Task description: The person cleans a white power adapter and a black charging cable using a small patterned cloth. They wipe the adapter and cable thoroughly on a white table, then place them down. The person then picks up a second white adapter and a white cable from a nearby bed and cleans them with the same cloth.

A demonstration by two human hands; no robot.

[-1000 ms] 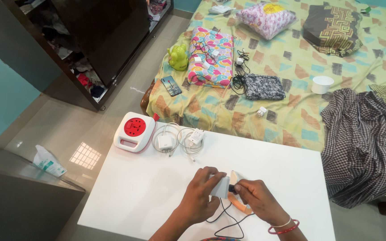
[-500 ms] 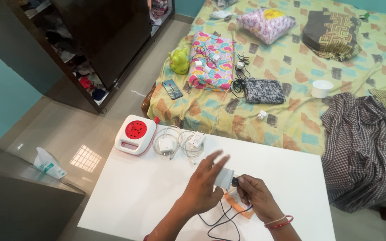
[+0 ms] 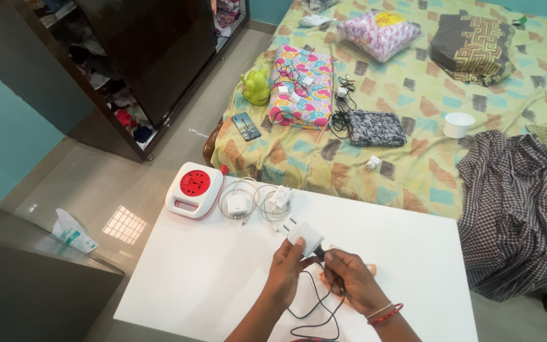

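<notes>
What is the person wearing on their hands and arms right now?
Both forearms are bare, with no sleeves in view and no gloves. The right hand has two thin bangles at the wrist, one red and one pale. The left hand shows nothing worn.

Red-and-white extension reel [image 3: 194,189], coiled white chargers [image 3: 254,202], green toy [image 3: 256,86], phone [image 3: 245,125], white bowl [image 3: 458,124], checked cloth [image 3: 514,209]

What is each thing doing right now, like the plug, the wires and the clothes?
White charger: lifted, held by the left hand.
Black cable: plug end pinched by the right hand, rest loose on the white table.
Two white chargers: lying with coiled cables.
Checked shirt: crumpled.
Wardrobe: open.
</notes>
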